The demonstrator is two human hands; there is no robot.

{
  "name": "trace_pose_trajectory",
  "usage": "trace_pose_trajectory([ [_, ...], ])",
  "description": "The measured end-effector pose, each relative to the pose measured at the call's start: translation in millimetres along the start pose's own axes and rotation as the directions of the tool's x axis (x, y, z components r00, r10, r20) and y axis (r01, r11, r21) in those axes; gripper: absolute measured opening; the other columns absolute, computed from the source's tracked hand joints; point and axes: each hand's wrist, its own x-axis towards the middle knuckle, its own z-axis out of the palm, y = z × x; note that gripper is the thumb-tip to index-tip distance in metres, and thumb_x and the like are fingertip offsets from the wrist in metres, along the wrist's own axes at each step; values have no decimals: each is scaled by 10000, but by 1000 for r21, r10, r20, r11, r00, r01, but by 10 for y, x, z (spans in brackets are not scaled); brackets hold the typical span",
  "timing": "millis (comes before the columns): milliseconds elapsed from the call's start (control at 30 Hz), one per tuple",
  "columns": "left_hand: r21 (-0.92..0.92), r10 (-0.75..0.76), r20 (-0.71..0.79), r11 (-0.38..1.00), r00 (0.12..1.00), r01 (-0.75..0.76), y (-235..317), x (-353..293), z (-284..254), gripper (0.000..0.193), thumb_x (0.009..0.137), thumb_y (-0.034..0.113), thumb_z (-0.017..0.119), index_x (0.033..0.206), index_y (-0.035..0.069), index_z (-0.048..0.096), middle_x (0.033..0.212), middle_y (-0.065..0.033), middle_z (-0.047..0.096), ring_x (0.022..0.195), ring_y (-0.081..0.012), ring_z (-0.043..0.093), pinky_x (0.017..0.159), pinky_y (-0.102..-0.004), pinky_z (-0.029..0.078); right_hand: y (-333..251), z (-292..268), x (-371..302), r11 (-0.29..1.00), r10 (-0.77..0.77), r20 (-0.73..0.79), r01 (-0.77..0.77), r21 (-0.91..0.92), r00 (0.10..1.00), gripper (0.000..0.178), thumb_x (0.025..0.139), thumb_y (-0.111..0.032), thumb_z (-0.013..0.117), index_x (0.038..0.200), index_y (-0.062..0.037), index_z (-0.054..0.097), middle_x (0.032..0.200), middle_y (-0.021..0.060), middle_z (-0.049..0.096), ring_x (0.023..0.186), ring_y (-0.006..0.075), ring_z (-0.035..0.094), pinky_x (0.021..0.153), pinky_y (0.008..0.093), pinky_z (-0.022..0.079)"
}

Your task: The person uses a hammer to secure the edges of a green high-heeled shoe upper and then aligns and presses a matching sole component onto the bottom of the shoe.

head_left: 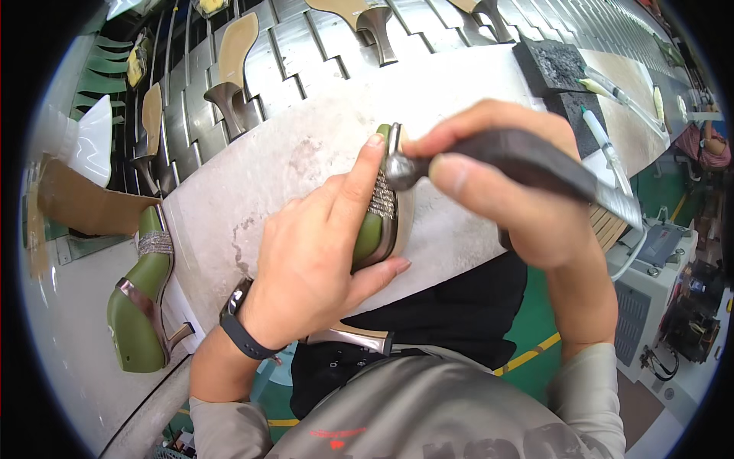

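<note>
My left hand [298,260] is wrapped round a green shoe last [370,236] fitted with a sandal that has a glittery strap [381,200]. The thumb presses near the lower end and the index finger lies along the upper end. In my right hand [535,206] is a hammer [402,170] with a rounded metal head and a dark, motion-blurred body. Its head is at the sandal's sole edge; whether it touches cannot be told. Below my left wrist shows a tan and bronze heel-like piece [355,337]; any join to the held sandal is hidden.
Another green last with a sandal [141,310] lies at the left. Tan soles with bronze heels [237,57] rest on the slatted metal conveyor [283,53] beyond the pale worktable [306,157]. Black blocks [550,67] and white-handled brushes [608,145] stand at the right.
</note>
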Motion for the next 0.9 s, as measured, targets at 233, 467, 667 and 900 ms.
trace_pose_trajectory([
  [233, 28, 50, -32, 998, 998, -49, -107, 15, 0, 1208, 669, 232, 949, 1641, -22, 279, 1134, -171, 650, 926, -350, 660, 770, -438, 527, 29, 49, -214, 975, -123, 144, 147, -167, 982, 290, 830, -93, 764, 1076, 57, 728, 1118, 223, 774, 1090, 280, 753, 995, 377, 568],
  [467, -37, 47, 4, 998, 999, -47, -91, -17, -64, 1197, 666, 219, 952, 1621, -66, 290, 1190, -216, 668, 954, -407, 676, 823, -453, 535, -82, 112, -17, 992, 118, -51, -120, -25, 992, 270, 881, -113, 692, 1076, 74, 706, 1084, 214, 780, 1014, 228, 739, 968, 345, 555],
  [667, -37, 55, -10, 998, 998, -55, -103, -27, -78, 1209, 651, 179, 950, 1631, -51, 280, 1087, -196, 645, 868, -401, 645, 768, -452, 517, 45, 20, 344, 986, -26, -84, 12, -166, 996, 266, 937, -144, 686, 1106, 58, 722, 1069, 191, 782, 1003, 221, 748, 947, 355, 584],
  [900, -48, 34, -36, 998, 999, -36, -140, -106, -45, 1197, 658, 170, 947, 1638, -22, 287, 1066, -208, 663, 891, -419, 662, 778, -459, 540, -104, 157, -98, 941, -145, 159, 186, -282, 977, 312, 810, -106, 757, 1061, 74, 710, 1065, 242, 776, 1011, 308, 773, 941, 398, 598],
])
